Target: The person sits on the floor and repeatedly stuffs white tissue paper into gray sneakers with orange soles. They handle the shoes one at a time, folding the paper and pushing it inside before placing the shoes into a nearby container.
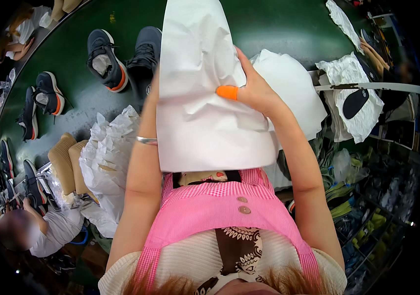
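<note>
A large sheet of creased white wrapping paper [195, 73] is held upright in front of me, above the green table. My right hand [254, 91] is closed on its right edge, its thumb in an orange finger cot pressed on the front and its fingers mostly behind. My left hand [154, 83] goes behind the paper's left edge; its fingers are hidden. Just beyond it on the table stand two dark grey sneakers: the left sneaker [104, 61] with orange on its sole and paper inside, and the right sneaker [145, 51], partly covered by the sheet.
A stack of white paper [291, 93] lies right of my hands, crumpled paper [109, 157] by my left arm. Further left are more sneakers [48, 93] and beige padded pieces [63, 160]. A black insole [355, 103] rests on paper at right, near a metal rail [377, 86]. Other people work around the table.
</note>
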Motion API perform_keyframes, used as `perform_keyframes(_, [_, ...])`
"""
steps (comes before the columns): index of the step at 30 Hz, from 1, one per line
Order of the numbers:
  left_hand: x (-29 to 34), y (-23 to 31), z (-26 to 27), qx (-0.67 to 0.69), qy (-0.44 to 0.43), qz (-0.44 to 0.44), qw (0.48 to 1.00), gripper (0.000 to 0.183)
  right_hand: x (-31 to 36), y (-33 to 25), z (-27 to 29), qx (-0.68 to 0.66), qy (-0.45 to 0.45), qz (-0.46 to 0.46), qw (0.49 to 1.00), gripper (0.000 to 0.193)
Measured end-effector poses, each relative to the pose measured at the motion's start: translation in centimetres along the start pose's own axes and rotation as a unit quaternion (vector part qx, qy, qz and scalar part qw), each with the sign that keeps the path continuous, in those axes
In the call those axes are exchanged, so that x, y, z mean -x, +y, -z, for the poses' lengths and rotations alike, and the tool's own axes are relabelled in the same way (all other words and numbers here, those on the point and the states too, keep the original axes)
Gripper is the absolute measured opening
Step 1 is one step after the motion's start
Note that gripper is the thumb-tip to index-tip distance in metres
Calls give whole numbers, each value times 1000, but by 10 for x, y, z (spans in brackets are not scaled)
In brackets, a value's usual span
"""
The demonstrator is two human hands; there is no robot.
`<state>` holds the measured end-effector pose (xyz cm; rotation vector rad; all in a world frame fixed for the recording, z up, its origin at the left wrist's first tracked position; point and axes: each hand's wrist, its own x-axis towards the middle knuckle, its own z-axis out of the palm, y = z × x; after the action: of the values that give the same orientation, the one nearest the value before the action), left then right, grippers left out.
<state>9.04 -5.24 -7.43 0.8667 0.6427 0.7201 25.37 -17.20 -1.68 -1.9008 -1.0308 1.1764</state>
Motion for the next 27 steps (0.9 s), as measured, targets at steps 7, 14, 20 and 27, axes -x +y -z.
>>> perform_keyframes(7, [7, 33, -19, -300, 73, -249, 918, 33, -12, 14, -16, 115, 260, 116, 952, 106])
perform_keyframes(14, [-20, 12, -46, 215, 64, -98, 970, 42, -17, 7, -42, -189, 140, 166, 958, 84])
perform_keyframes(20, [-7, 23, -52, 236, 11, -47, 971, 50, -22, 8, -33, -489, 83, 55, 867, 48])
perform_keyframes(27, [-17, 15, -20, 235, -53, -26, 970, 58, -44, 3, -35, -443, 69, -47, 893, 55])
